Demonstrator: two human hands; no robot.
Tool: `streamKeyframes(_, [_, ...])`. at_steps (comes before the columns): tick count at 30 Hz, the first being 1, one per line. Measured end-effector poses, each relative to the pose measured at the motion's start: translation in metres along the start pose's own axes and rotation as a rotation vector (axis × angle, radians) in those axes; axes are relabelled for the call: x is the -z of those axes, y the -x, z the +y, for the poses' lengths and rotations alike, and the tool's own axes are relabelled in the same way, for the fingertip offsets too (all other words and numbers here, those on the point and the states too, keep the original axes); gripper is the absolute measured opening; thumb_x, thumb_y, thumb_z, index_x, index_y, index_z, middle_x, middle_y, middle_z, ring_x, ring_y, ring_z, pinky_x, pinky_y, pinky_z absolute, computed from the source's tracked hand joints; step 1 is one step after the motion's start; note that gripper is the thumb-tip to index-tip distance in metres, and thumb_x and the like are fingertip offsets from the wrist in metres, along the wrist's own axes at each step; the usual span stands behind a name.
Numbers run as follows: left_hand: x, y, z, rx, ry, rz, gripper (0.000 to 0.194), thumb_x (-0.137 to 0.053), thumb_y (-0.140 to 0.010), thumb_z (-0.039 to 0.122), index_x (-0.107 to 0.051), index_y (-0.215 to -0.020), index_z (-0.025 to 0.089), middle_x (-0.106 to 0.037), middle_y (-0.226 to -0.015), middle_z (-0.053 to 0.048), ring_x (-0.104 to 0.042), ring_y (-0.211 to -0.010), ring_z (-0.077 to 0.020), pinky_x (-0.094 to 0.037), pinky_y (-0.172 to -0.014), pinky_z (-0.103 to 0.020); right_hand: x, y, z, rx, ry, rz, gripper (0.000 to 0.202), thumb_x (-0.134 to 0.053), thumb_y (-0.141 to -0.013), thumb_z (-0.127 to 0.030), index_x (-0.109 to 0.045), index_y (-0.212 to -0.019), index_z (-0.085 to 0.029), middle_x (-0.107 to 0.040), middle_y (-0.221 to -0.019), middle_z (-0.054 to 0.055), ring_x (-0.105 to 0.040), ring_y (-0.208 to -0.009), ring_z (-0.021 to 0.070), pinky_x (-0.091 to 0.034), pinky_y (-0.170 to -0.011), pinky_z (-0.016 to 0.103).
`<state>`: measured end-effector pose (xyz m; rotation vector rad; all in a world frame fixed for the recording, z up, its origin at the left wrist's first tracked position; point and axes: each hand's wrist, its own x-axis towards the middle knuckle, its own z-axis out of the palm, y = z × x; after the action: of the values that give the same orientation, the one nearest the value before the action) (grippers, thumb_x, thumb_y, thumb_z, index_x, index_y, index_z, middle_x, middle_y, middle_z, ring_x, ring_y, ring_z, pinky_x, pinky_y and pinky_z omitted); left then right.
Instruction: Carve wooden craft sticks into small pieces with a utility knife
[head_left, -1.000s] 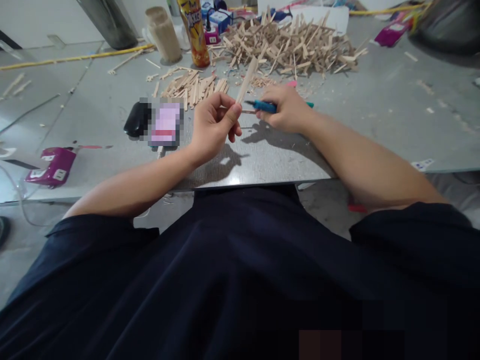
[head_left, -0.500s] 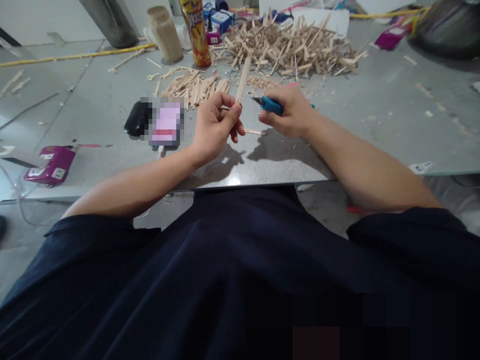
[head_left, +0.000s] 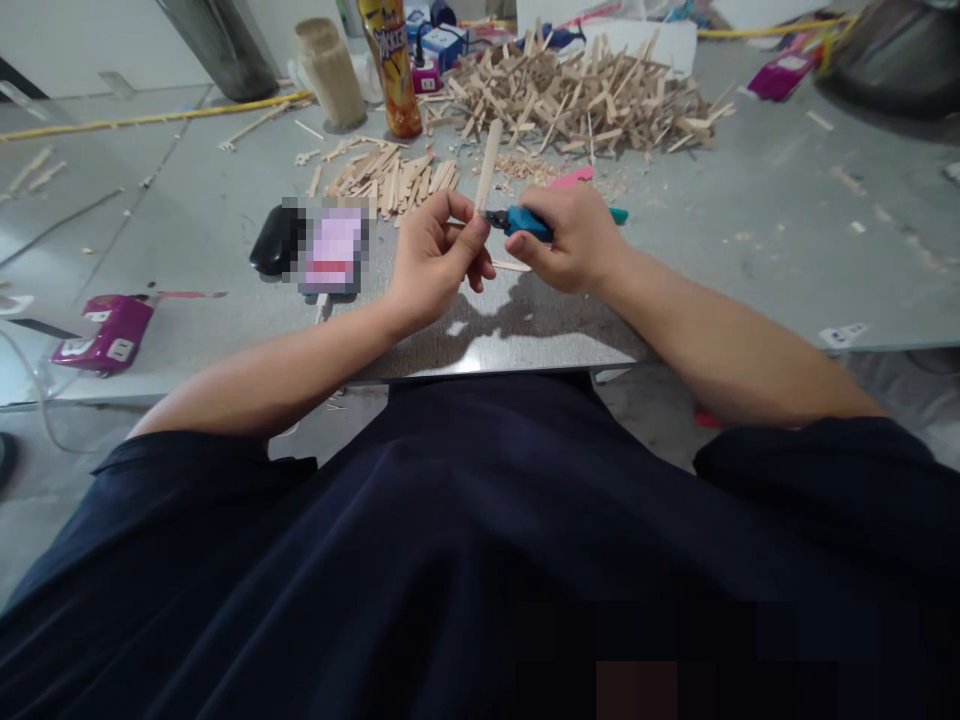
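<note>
Between the thumb and fingers of my left hand (head_left: 442, 245) a flat wooden craft stick (head_left: 490, 160) is pinched, its free end pointing up and away. My right hand (head_left: 566, 235) is wrapped round the blue handles of small cutting pliers (head_left: 525, 222). The dark jaws of the pliers meet the stick just above my left thumb; whether they are closed through it I cannot tell. Below the pliers a thin piece of wood (head_left: 511, 266) lies on the grey table (head_left: 712, 290).
A large heap of wooden pieces (head_left: 592, 95) lies at the back, with a smaller pile of sticks (head_left: 394, 178) in front. A bottle (head_left: 394, 70) and a jar (head_left: 330, 75) stand behind. Left are a phone (head_left: 334, 245), a black object (head_left: 277, 240) and a purple item (head_left: 105, 332).
My right hand has moved left, bringing the pliers' jaws from beside the craft stick onto it. My left hand keeps the stick in nearly the same place.
</note>
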<state>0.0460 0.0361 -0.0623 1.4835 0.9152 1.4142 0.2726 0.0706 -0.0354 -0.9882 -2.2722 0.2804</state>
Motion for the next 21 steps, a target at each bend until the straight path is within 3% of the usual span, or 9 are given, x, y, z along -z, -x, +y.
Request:
streamKeyframes(5, [0.002,-0.002,-0.005,-0.048,-0.003,-0.015,0.05,-0.09,-0.107,0.064,-0.056,-0.098,0.029,-0.068,-0.059,0.009,-0.065,-0.045,-0.0124,-0.049,-0.049,-0.023,0.004,0.001,-0.002,0.019,0.047,0.02,0.081,-0.056,-0.097,-0.111,-0.055,-0.086,-0.031,-0.068,-0.083,0.014,-0.072,-0.1,0.0448,-0.049,-0.077,0.052])
streamKeyframes(12, [0.006,-0.004,-0.007,-0.059,0.023,-0.018,0.049,-0.093,-0.106,0.059,-0.057,-0.094,0.028,-0.07,-0.06,0.008,-0.064,-0.044,-0.0119,-0.05,-0.049,-0.024,0.005,0.0,0.001,0.052,0.068,0.025,0.07,-0.064,-0.102,-0.099,-0.055,-0.086,-0.031,-0.066,-0.084,0.013,-0.07,-0.097,0.0434,-0.048,-0.08,0.052])
streamKeyframes(21, [0.012,-0.007,-0.007,-0.048,0.138,-0.111,0.057,-0.099,-0.099,0.06,-0.056,-0.085,0.026,-0.076,-0.067,0.002,-0.072,-0.05,-0.0146,-0.052,-0.049,-0.025,0.006,-0.002,0.0,0.08,0.025,-0.067,0.078,-0.055,-0.097,-0.105,-0.039,-0.082,-0.03,-0.049,-0.072,0.006,-0.057,-0.078,0.0335,-0.039,-0.075,0.047])
